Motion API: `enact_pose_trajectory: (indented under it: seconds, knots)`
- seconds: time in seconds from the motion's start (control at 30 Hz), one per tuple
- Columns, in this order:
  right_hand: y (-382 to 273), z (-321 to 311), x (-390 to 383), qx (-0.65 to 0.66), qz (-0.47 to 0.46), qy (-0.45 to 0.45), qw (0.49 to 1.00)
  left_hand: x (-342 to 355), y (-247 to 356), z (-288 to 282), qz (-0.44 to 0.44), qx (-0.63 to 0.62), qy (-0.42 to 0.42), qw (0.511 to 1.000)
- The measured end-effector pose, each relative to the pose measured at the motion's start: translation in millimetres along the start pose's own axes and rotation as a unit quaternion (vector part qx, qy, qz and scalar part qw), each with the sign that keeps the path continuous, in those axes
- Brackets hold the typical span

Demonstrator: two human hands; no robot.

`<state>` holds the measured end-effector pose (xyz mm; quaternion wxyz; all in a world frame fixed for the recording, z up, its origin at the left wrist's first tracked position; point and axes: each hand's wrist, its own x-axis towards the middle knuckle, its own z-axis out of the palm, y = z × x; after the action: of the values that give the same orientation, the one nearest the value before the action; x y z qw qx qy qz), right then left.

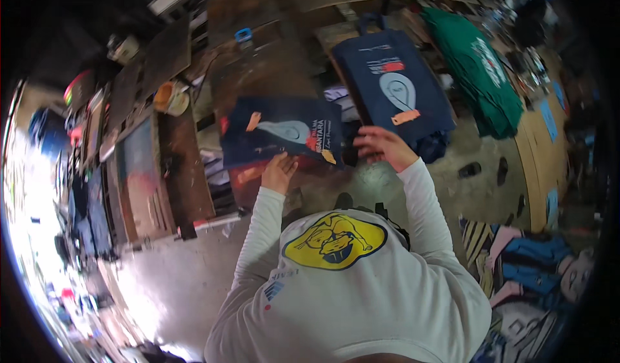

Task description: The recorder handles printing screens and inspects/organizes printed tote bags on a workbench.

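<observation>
We're laying our left hand (279, 172) on the near edge of the left bag (282, 132), atop the bench (258, 72), its grip unclear; our right hand (385, 148) is hovering beside it, grip loose and empty. Ideally, we're handling the cloth gently, avoiding creases.

1. Pale grey-white cloth shirt (400, 305) with long, wrinkled sleeves (256, 230).
2. Rounded yellow print (307, 243) on it, dark-outlined, with a line drawing.
3. Lower left of the print: small blue slanted-bar mark (273, 290), red dot (267, 307).
4. Just above the print: dark, rounded shape (344, 201), possibly a shoe.
</observation>
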<state>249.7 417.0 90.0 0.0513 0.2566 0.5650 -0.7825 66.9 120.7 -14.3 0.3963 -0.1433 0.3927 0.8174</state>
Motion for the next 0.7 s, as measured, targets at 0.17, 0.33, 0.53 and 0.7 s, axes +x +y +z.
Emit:
enact_pose_trajectory:
  seconds: [0.17, 0.33, 0.53, 0.7]
  knots:
    - [13, 26, -66, -0.061, -0.100, 0.062, 0.991, 11, -11, 13, 0.026, 0.034, -0.090, 0.995]
    - [28, 64, -125, -0.069, -0.040, 0.041, 0.996, -5, 7, 39, -0.012, 0.111, -0.146, 0.983]
    - [71, 142, -144, 0.051, -0.302, 0.363, 0.880, -23, 20, 45, -0.098, 0.191, -0.173, 0.961]
    - [101, 207, -157, 0.102, -0.229, 0.294, 0.922, -11, -1, 33, -0.173, 0.221, -0.193, 0.940]
